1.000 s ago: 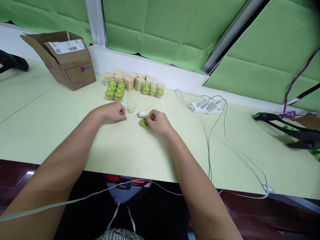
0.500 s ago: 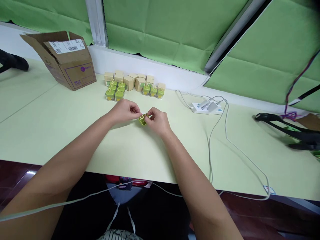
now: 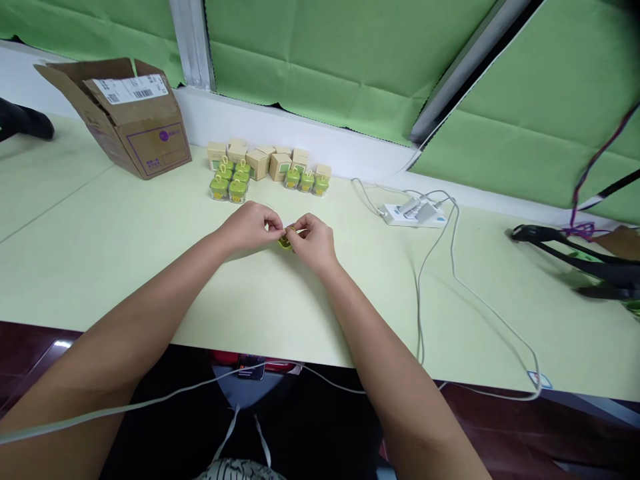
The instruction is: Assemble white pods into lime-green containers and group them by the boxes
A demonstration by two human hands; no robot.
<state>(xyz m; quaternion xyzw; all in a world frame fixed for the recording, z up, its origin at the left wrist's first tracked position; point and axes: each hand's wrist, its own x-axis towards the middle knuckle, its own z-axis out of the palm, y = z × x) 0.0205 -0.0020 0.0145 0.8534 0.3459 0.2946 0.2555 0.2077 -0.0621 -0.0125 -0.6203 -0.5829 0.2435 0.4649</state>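
Note:
A small olive-green lid (image 3: 285, 244) with a pale loop is held between my hands above the table, mostly covered by fingers. My right hand (image 3: 314, 241) pinches it from the right, thumb and fingers closed on its edge. My left hand (image 3: 253, 227) has thumb and fingertips pinched together at the lid's upper left, where the loop is; the fingers hide the loop itself. Beyond the left hand stand several small clear jars with green lids (image 3: 237, 190) and loops. Several more such jars (image 3: 307, 181) stand to the right of that group.
Small tan cardboard boxes (image 3: 257, 163) line the wall behind the jars. A large opened carton (image 3: 157, 147) stands at the left. On the right lie a white power strip (image 3: 414, 215) and a trailing white cable (image 3: 480, 300). A black stand (image 3: 565, 250) is at the far right.
Both hands have drawn slightly closer together, and the left fingertips now cover the loop that showed before. Less of the lid is visible. The jars and boxes stay put.

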